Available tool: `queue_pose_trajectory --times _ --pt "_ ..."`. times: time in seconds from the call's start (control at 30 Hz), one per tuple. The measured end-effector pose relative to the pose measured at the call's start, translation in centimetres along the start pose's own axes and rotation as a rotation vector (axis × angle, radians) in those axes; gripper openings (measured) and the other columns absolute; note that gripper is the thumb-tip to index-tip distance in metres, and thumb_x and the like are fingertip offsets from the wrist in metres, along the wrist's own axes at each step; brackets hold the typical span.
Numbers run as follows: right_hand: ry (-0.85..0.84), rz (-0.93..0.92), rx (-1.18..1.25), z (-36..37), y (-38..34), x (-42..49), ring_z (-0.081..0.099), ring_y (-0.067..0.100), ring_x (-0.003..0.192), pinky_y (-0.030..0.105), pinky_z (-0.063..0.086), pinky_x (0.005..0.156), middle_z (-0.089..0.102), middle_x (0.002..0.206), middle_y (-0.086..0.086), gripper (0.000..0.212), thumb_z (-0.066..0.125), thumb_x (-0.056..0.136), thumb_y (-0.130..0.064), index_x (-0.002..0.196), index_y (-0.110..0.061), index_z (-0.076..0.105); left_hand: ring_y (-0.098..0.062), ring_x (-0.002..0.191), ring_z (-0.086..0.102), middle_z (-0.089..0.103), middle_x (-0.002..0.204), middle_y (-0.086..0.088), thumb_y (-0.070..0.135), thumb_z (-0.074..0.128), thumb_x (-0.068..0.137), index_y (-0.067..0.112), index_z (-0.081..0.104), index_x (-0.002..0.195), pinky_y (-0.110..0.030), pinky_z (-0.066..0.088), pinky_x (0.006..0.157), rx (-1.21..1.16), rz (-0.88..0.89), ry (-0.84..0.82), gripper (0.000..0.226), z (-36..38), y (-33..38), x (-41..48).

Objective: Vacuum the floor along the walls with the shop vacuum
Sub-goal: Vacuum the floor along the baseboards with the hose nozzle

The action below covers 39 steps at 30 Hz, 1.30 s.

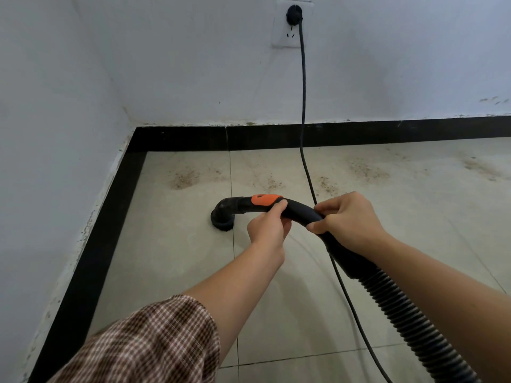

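Brown-and-white checked cloth, a sleeve [143,346], fills the near left corner, and a bare forearm reaches out of it toward the middle. Beyond it we see the pale left wall [41,106] and a black skirting board [83,258] that runs away from us, turns at the corner and follows the far wall to the right. The floor [166,266] is laid with light grey tiles. A patch of brownish dust [184,179] lies near the far left corner.

Just right of that patch and nearer to us, the round black nozzle [222,217] of the shop vacuum faces down onto the tile, well short of both walls. From it a curved black handle tube [300,212] with an orange slider [265,199] arcs to the right. Our left grip [269,228] pinches this tube with thumb and curled fingers just behind the slider.

High on the far wall a black plug [294,13] sits in a white socket [279,37]. Its power cord [304,106] hangs down the wall, crosses the floor, passes behind the tube between the two hands and runs on to the near edge.

Our right grip [348,219] is wrapped over the tube farther back, fingers curled round it. From under that hand the ribbed black hose [409,308] drops toward the near right corner. More dust is scattered along the far wall on the right [367,170].
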State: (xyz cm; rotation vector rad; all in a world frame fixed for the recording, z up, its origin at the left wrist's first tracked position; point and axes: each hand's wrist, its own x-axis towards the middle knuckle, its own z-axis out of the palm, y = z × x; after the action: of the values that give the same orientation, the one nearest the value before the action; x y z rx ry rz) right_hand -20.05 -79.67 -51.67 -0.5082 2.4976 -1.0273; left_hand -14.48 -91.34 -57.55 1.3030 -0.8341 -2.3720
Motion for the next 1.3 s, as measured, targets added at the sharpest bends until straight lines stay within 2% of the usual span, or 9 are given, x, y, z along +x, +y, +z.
queue_pose_trajectory --times 0.13,0.27,0.37,0.47,0.63,0.77,0.93,1.13,1.3 --pt "0.051 -0.004 0.034 0.6 0.0 2.3 0.068 0.013 0.067 0.025 0.055 0.061 0.072 0.074 -0.004 0.025 0.083 0.069 -0.012 0.094 -0.014 0.078 -0.016 0.089 0.067 0.07 0.104 -0.013 0.012 0.071 0.088 0.01 0.064 0.093 -0.024 0.054 0.08 0.005 0.005 0.016 0.009 1.2 0.8 1.7" --pt "0.065 0.011 0.056 0.0 -0.3 4.3 0.067 0.019 0.068 0.03 0.055 0.061 0.072 0.077 0.007 0.024 0.082 0.071 -0.013 0.094 -0.01 0.076 -0.019 0.095 0.067 0.07 0.108 -0.016 0.011 0.069 0.089 0.007 0.063 0.101 -0.027 0.054 0.082 0.04 0.004 0.022 0.014 3.5 1.8 2.8" --pt "0.062 0.009 0.018 0.0 -0.3 4.9 0.056 0.021 0.053 0.03 0.046 0.051 0.064 0.06 0.011 0.006 0.075 0.07 -0.01 0.073 -0.007 0.071 -0.023 0.101 0.067 0.069 0.111 -0.016 0.012 0.068 0.09 0.005 0.062 0.111 -0.03 0.055 0.084 0.113 -0.006 0.045 0.023 4.7 2.4 3.3" --pt "0.069 0.014 0.017 0.6 -0.5 5.0 0.045 0.023 0.05 0.028 0.035 0.046 0.052 0.054 0.011 0.003 0.068 0.07 -0.007 0.067 -0.005 0.067 -0.024 0.103 0.065 0.068 0.113 -0.015 0.013 0.066 0.092 0.005 0.06 0.119 -0.032 0.054 0.085 0.172 -0.003 0.055 0.03 5.4 3.3 3.6" --pt "0.09 0.012 0.019 1.6 -1.3 5.9 0.05 0.024 0.049 0.028 0.039 0.043 0.061 0.059 0.016 0.007 0.068 0.074 -0.008 0.068 -0.012 0.069 -0.025 0.105 0.066 0.069 0.113 -0.015 0.011 0.064 0.093 0.003 0.06 0.123 -0.032 0.054 0.089 0.166 -0.019 0.041 0.031 5.3 4.5 5.3" --pt "0.124 0.002 0.024 2.5 -2.1 7.3 0.039 0.016 0.044 0.021 0.03 0.04 0.044 0.046 0.005 0.019 0.07 0.072 -0.01 0.058 -0.011 0.058 -0.026 0.101 0.068 0.07 0.109 -0.016 0.01 0.067 0.09 0.002 0.061 0.12 -0.036 0.054 0.093 0.098 -0.018 0.033 0.032 5.3 5.3 7.3" --pt "0.167 0.005 0.023 4.4 -3.9 8.6 0.054 0.032 0.053 0.038 0.045 0.049 0.059 0.057 0.016 0.011 0.071 0.075 -0.011 0.066 -0.008 0.066 -0.029 0.1 0.068 0.07 0.106 -0.016 0.011 0.071 0.087 0.005 0.063 0.109 -0.041 0.055 0.092 0.076 -0.05 0.064 0.025 5.0 6.8 9.5" --pt "0.153 0.005 0.08 6.4 -5.3 9.6 0.05 0.016 0.044 0.026 0.04 0.044 0.061 0.054 0.01 0.014 0.074 0.076 -0.013 0.064 -0.015 0.066 -0.028 0.099 0.068 0.069 0.108 -0.018 0.009 0.073 0.085 0.002 0.061 0.115 -0.039 0.056 0.092 0.082 -0.056 0.045 0.032 3.4 9.5 10.9" --pt "0.14 -0.003 0.122 7.3 -5.8 9.8 0.053 0.007 0.04 0.016 0.039 0.039 0.063 0.055 0.005 0.01 0.076 0.077 -0.012 0.072 -0.019 0.072 -0.023 0.094 0.067 0.069 0.108 -0.016 0.011 0.074 0.084 0.004 0.059 0.116 -0.029 0.055 0.074 0.121 -0.066 0.035 0.036 2.5 10.4 11.0"
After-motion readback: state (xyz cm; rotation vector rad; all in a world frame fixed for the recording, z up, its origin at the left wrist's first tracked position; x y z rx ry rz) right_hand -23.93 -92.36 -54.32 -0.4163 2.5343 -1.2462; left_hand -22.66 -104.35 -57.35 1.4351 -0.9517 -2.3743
